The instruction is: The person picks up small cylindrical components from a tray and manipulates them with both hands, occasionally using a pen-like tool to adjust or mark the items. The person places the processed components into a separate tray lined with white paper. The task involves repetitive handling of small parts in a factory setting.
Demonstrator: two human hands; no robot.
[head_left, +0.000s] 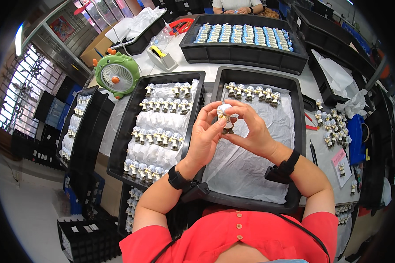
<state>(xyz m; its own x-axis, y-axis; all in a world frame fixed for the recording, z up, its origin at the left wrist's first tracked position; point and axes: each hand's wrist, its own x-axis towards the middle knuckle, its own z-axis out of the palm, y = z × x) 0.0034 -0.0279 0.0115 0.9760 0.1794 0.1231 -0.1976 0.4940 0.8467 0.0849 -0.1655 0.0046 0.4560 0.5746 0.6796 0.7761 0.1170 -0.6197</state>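
Observation:
Between both hands I hold a small figurine point(226, 115) with pale hair, a white outfit and dark feet. My left hand point(205, 133) pinches it from the left side, and my right hand point(253, 128) grips it from the right, fingers near its head. Below them is a black tray point(299, 144) lined with white paper, where a row of similar figurines point(250, 93) stands along the far end. To the left, a second black tray point(118, 151) carries several rows of figurines point(162, 136) on white paper.
A green fan point(115, 73) and a tape dispenser point(162, 59) stand beyond the left tray. A large black tray point(245, 55) of figurines sits at the back, with a person behind it. On the right are loose figurines point(333, 125), a pen point(313, 152) and a blue holder point(355, 138).

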